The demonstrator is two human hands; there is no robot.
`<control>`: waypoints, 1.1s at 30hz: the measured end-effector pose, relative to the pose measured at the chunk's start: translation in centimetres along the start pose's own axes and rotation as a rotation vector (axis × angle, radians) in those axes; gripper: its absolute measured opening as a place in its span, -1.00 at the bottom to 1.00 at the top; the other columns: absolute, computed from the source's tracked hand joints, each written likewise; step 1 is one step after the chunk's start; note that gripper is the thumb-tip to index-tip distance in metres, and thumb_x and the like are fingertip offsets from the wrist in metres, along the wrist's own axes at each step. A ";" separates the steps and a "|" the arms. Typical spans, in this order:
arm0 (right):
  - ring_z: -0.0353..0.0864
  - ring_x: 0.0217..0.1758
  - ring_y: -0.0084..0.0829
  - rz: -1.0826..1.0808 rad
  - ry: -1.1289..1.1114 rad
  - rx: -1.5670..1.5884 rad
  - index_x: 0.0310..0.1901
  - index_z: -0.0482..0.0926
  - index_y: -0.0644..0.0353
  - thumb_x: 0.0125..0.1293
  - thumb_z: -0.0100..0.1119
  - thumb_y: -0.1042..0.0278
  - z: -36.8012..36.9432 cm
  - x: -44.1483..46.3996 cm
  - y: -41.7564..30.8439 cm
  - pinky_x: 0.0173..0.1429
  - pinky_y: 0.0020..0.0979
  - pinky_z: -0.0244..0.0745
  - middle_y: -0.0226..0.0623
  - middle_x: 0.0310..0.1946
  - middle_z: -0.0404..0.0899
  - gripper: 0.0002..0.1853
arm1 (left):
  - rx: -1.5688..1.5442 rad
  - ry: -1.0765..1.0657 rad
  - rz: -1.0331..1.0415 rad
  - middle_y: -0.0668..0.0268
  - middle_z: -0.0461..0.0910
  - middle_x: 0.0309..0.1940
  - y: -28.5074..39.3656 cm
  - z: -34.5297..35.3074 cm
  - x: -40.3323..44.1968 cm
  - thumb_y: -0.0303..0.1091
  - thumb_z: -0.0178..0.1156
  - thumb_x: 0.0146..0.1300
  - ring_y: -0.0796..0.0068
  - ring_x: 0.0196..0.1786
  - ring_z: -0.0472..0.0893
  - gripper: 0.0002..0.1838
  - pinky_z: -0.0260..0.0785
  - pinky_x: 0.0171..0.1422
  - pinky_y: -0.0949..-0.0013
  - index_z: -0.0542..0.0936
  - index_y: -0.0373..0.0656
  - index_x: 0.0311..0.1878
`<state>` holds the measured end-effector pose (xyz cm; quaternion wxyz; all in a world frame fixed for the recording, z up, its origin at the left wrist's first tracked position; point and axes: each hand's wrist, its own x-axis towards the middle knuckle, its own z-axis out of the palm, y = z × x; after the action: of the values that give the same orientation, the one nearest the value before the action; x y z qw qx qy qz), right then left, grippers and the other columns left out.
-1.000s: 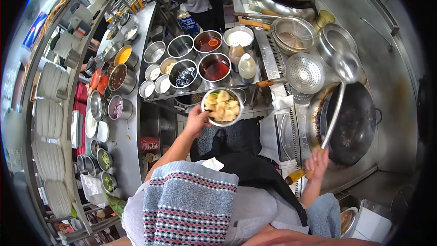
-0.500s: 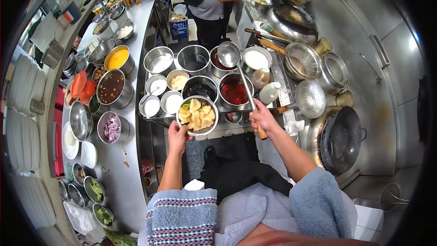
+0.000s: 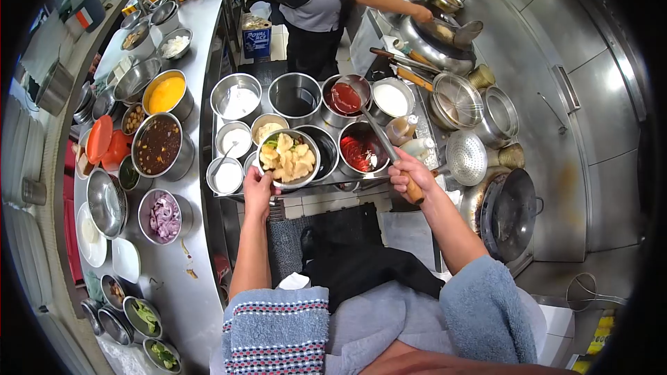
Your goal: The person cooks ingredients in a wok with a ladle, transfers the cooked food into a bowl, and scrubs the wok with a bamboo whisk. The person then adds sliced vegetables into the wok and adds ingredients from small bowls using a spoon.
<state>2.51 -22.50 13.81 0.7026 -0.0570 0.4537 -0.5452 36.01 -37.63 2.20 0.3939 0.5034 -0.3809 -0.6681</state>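
Holding bowl point(image 3: 300, 182) of golden pieces point(image 3: 287, 156): our left hand point(image 3: 259, 193) has fingers clamped at its 7 o'clock edge. Our right hand point(image 3: 411, 175) wraps fingers round ladle point(image 3: 378, 132), red-sauced scoop point(image 3: 346, 98) at 11 o'clock, over pot point(image 3: 335, 119).

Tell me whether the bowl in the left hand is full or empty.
Full, or nearly so: pale food pieces spread across most of the bowl, reaching close to its rim.

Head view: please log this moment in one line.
left hand: holds round metal bowl of golden pieces; right hand: grips wooden-handled metal ladle; ladle head: at red-sauce metal pot
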 end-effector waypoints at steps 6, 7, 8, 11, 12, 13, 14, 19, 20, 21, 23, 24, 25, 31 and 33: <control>0.29 -0.65 -0.65 -0.088 -0.133 0.260 0.45 0.12 -0.18 0.47 -0.21 0.48 0.7 -3.0 0.0 -0.62 -0.54 0.31 -0.39 -0.44 0.28 -0.45 | 0.002 -0.052 -0.027 0.18 0.59 -0.40 0.9 3.3 6.7 -0.52 0.09 0.29 0.45 -0.57 0.62 -0.91 0.46 -0.58 0.50 0.41 -0.25 -0.18; 0.29 -0.64 -0.65 -0.095 -0.175 0.317 0.44 0.13 -0.18 0.48 -0.21 0.47 0.7 -3.4 0.1 -0.61 -0.55 0.32 -0.38 -0.42 0.28 -0.46 | 0.000 -0.065 -0.034 0.17 0.59 -0.40 1.1 4.0 7.4 -0.51 0.10 0.29 0.44 -0.57 0.62 -0.90 0.46 -0.58 0.50 0.41 -0.24 -0.17; 0.30 -0.64 -0.66 -0.103 -0.218 0.375 0.44 0.13 -0.17 0.49 -0.22 0.46 0.9 -3.9 0.2 -0.61 -0.55 0.32 -0.37 -0.40 0.28 -0.47 | 0.000 -0.078 -0.041 0.17 0.60 -0.40 1.2 4.7 8.1 -0.51 0.10 0.29 0.43 -0.57 0.62 -0.90 0.45 -0.59 0.50 0.41 -0.24 -0.17; 0.31 -0.63 -0.69 -0.106 -0.340 0.522 0.43 0.13 -0.14 0.48 -0.21 0.48 1.2 -5.5 0.2 -0.60 -0.58 0.33 -0.36 -0.38 0.31 -0.48 | 0.016 -0.068 -0.048 0.17 0.60 -0.41 1.1 7.4 10.1 -0.48 0.11 0.29 0.40 -0.55 0.63 -0.89 0.45 -0.59 0.48 0.40 -0.21 -0.16; 0.31 -0.62 -0.71 -0.091 -0.401 0.600 0.42 0.14 -0.10 0.49 -0.22 0.47 1.1 -6.1 0.3 -0.60 -0.61 0.32 -0.37 -0.37 0.30 -0.50 | 0.015 -0.051 -0.054 0.17 0.60 -0.41 1.1 8.5 10.7 -0.47 0.11 0.30 0.40 -0.55 0.63 -0.88 0.46 -0.58 0.47 0.40 -0.20 -0.15; 0.30 -0.62 -0.74 -0.095 -0.436 0.647 0.38 0.17 -0.04 0.51 -0.23 0.45 0.9 -6.7 0.5 -0.60 -0.64 0.32 -0.37 -0.36 0.28 -0.56 | 0.048 -0.061 -0.032 0.20 0.59 -0.39 1.1 9.8 11.3 -0.46 0.11 0.30 0.40 -0.54 0.63 -0.89 0.48 -0.57 0.46 0.40 -0.20 -0.15; 0.32 -0.62 -0.74 -0.115 -0.497 0.694 0.36 0.19 0.03 0.50 -0.21 0.45 1.1 -7.6 0.8 -0.60 -0.64 0.34 -0.37 -0.36 0.28 -0.58 | 0.036 -0.062 -0.024 0.21 0.58 -0.40 1.8 11.5 11.3 -0.46 0.10 0.30 0.40 -0.54 0.62 -0.91 0.49 -0.57 0.46 0.41 -0.19 -0.18; 0.36 -0.63 -0.74 -0.188 -0.656 0.866 0.36 0.20 0.14 0.48 -0.19 0.46 -2.1 -13.6 2.1 -0.60 -0.61 0.41 -0.37 -0.39 0.25 -0.57 | 0.148 -0.273 0.058 0.20 0.56 -0.41 3.8 21.8 12.7 -0.42 0.11 0.31 0.37 -0.54 0.61 -0.89 0.51 -0.52 0.42 0.39 -0.18 -0.21; 0.35 -0.64 -0.73 -0.239 -0.644 0.881 0.38 0.20 0.13 0.48 -0.19 0.46 -2.9 -15.6 2.4 -0.60 -0.61 0.41 -0.37 -0.39 0.24 -0.55 | 0.141 -0.321 0.043 0.20 0.56 -0.42 5.1 24.6 10.6 -0.42 0.11 0.31 0.38 -0.53 0.62 -0.89 0.52 -0.51 0.42 0.38 -0.19 -0.20; 0.34 -0.66 -0.73 -0.266 -0.637 0.864 0.43 0.15 0.06 0.46 -0.17 0.49 -4.3 -17.9 2.7 -0.62 -0.60 0.41 -0.36 -0.39 0.24 -0.48 | 0.132 -0.369 0.032 0.19 0.56 -0.43 6.1 27.4 8.0 -0.44 0.10 0.32 0.37 -0.55 0.63 -0.89 0.51 -0.54 0.44 0.36 -0.19 -0.20; 0.33 -0.67 -0.72 -0.368 -0.617 0.846 0.46 0.12 0.02 0.45 -0.16 0.50 -7.5 -23.5 4.0 -0.62 -0.59 0.41 -0.36 -0.39 0.24 -0.44 | 0.147 -0.479 0.025 0.18 0.57 -0.43 5.6 32.8 4.7 -0.46 0.09 0.33 0.37 -0.56 0.63 -0.89 0.50 -0.57 0.45 0.35 -0.19 -0.19; 0.33 -0.68 -0.71 -0.427 -0.588 0.816 0.48 0.08 -0.02 0.44 -0.15 0.52 -9.4 -26.4 5.0 -0.62 -0.57 0.41 -0.35 -0.39 0.24 -0.40 | 0.170 -0.538 0.027 0.18 0.57 -0.42 4.3 35.4 3.4 -0.46 0.10 0.33 0.37 -0.56 0.64 -0.89 0.51 -0.56 0.45 0.36 -0.18 -0.17; 0.31 -0.69 -0.68 -0.472 -0.573 0.760 0.51 0.01 -0.12 0.42 -0.13 0.54 -11.6 -29.4 6.1 -0.64 -0.55 0.37 -0.32 -0.37 0.26 -0.33 | 0.137 -0.613 0.022 0.19 0.58 -0.40 3.3 38.0 0.7 -0.44 0.10 0.34 0.38 -0.55 0.64 -0.89 0.51 -0.55 0.44 0.37 -0.18 -0.16; 0.27 -0.69 -0.65 -0.717 0.224 0.415 0.55 -0.15 -0.23 0.35 0.01 0.52 -20.8 -46.7 11.7 -0.66 -0.52 0.24 -0.27 -0.37 0.38 -0.16 | 0.168 -0.938 -0.147 0.21 0.61 -0.37 -7.4 54.6 -14.5 -0.44 0.10 0.36 0.39 -0.45 0.65 -0.94 0.56 -0.43 0.41 0.41 -0.11 -0.20; 0.28 -0.69 -0.63 -0.736 0.379 0.406 0.55 -0.14 -0.18 0.32 0.03 0.55 -23.5 -49.4 11.9 -0.65 -0.50 0.25 -0.29 -0.39 0.39 -0.15 | 0.152 -1.028 -0.210 0.21 0.60 -0.34 -11.6 59.7 -20.0 -0.47 0.13 0.34 0.33 -0.41 0.65 -0.92 0.58 -0.40 0.37 0.42 -0.09 -0.24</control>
<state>-5.15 32.40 21.77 0.3638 0.0252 0.4077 -0.8371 -20.10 -8.02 11.26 0.0496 0.1737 -0.5197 -0.8350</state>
